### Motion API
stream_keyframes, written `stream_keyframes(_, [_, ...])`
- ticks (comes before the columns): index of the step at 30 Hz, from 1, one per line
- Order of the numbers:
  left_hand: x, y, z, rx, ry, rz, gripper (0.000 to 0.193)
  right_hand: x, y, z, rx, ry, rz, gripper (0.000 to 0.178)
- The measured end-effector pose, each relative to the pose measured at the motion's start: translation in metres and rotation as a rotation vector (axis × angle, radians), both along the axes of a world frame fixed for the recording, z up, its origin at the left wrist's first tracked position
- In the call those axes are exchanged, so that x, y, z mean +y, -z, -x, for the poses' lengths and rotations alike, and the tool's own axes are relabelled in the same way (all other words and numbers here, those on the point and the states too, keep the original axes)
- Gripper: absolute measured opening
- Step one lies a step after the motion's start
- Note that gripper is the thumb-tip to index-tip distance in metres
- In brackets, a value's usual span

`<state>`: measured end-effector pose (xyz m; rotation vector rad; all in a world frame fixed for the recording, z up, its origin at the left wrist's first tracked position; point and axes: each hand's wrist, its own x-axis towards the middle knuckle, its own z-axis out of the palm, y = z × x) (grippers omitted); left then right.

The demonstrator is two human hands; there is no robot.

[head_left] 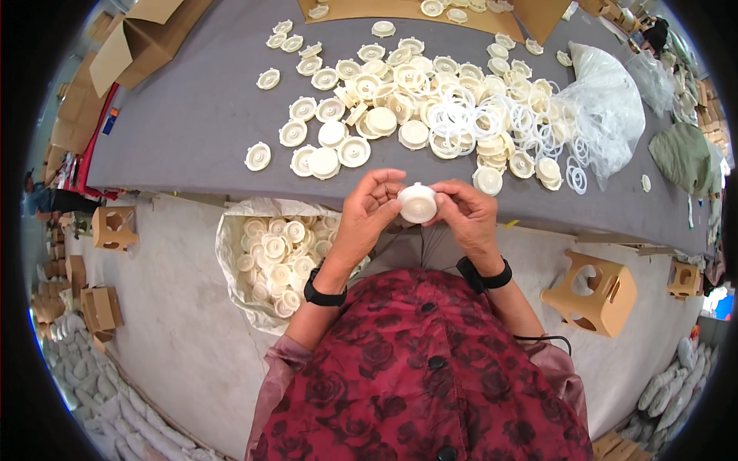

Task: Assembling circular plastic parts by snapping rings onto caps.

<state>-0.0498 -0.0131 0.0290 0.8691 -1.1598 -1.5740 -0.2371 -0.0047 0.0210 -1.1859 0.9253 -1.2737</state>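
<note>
A round cream plastic cap (418, 204) with small tabs on its rim is held up just off the table's near edge. My right hand (467, 213) pinches its right side between thumb and fingers. On the other side, my left hand (370, 209) has its thumb at the rim, its fingers curled and partly raised; the lower fingers are partly hidden. Beyond my hands, a heap of similar cream caps (381, 121) lies on the grey table (200, 131). Thin translucent white rings (455, 123) are scattered over the heap's right part.
A clear plastic bag (607, 107) lies right of the rings. An open cardboard box (146, 42) stands far left, another box (530, 19) at the back. Below the table, a white sack (231, 246) holds many caps. Cardboard stools (596, 292) stand on the floor.
</note>
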Motion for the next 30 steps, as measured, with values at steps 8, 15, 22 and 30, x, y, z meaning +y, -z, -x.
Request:
stream_keyframes(8, [0.014, 0.04, -0.005, 0.23, -0.075, -0.071, 0.014, 0.002, 0.008, 0.003, -0.017, -0.013, -0.021, 0.011])
stream_keyframes(15, [0.009, 0.027, -0.032, -0.255, 0.103, 0.132, 0.009, -0.004, 0.006, 0.004, 0.425, -0.174, -0.078, 0.019])
stream_keyframes(22, [0.034, 0.02, -0.128, -1.382, 0.292, 0.357, 0.014, -0.018, 0.0, 0.002, 0.806, -0.04, 0.36, 0.023])
stream_keyframes(30, [0.012, -0.001, -0.094, -0.997, -0.12, 0.482, 0.024, -0.084, 0.016, 0.026, 1.347, 0.208, 0.573, 0.009])
